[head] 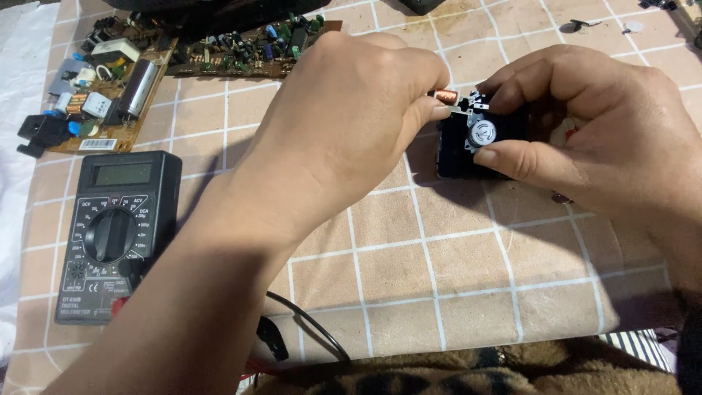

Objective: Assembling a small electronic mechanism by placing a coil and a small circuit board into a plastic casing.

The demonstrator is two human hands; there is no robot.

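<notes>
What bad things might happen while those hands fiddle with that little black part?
The left hand pinches right beside a tiny copper coil on the small black part; its thin wire might snap if tugged. The right hand holds that part above the tiled cloth by the fingertips, so it might slip and drop. The left forearm lies close to the multimeter and could nudge it.

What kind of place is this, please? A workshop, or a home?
Probably an improvised electronics repair spot at home. A digital multimeter and bare circuit boards lie on a checked cloth, and both hands hold a small black part with a copper coil.
</notes>
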